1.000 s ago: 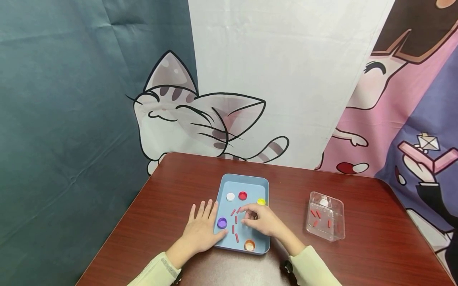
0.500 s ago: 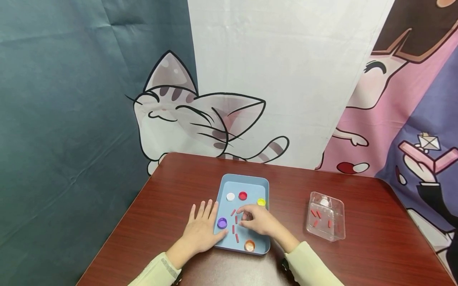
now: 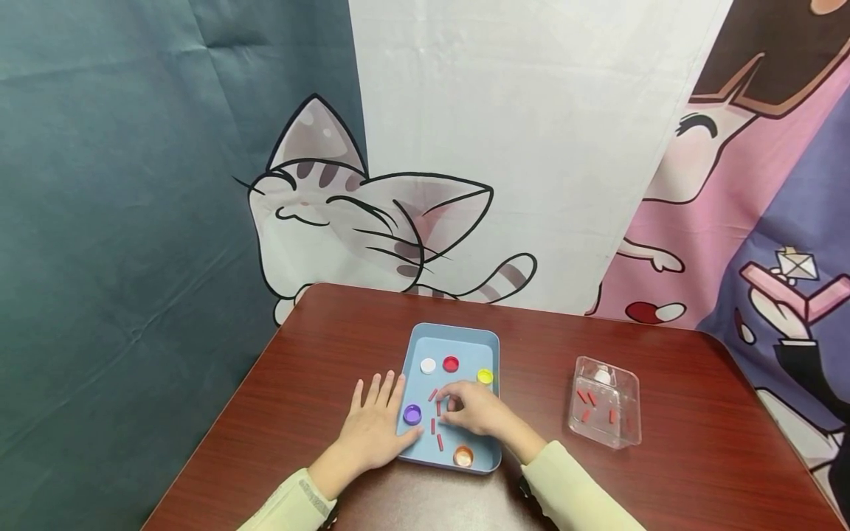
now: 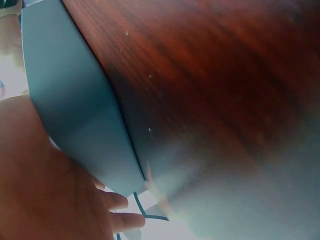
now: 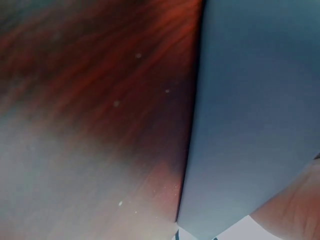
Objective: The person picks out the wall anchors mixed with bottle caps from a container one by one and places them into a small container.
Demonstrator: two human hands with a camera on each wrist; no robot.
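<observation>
In the head view my left hand (image 3: 373, 429) lies flat with spread fingers at the left side of a light blue tray (image 3: 458, 333), its thumb reaching over the rim. My right hand (image 3: 479, 410) hovers low inside the tray, fingers bent, thumb and index fingertip apart at the two ends of a short red stick (image 3: 438, 408). More red sticks lie around it, one (image 3: 433, 426) nearer me and another (image 3: 440, 442) below that. In the left wrist view the left hand (image 4: 50, 175) is beside the tray's outer wall (image 4: 80, 95). The right wrist view shows mostly tray wall (image 5: 255, 110).
Inside the tray are round caps: white (image 3: 428, 365), red (image 3: 451, 363), yellow (image 3: 485, 376), purple (image 3: 412, 414) and orange (image 3: 463, 456). A clear plastic box (image 3: 604, 435) with several red sticks stands to the right on the brown table (image 3: 299, 369). A printed curtain hangs behind.
My right hand has shifted slightly left, its fingertips now at another red stick; the stick formerly at its index fingertip is no longer visible. The left hand has stayed still.
</observation>
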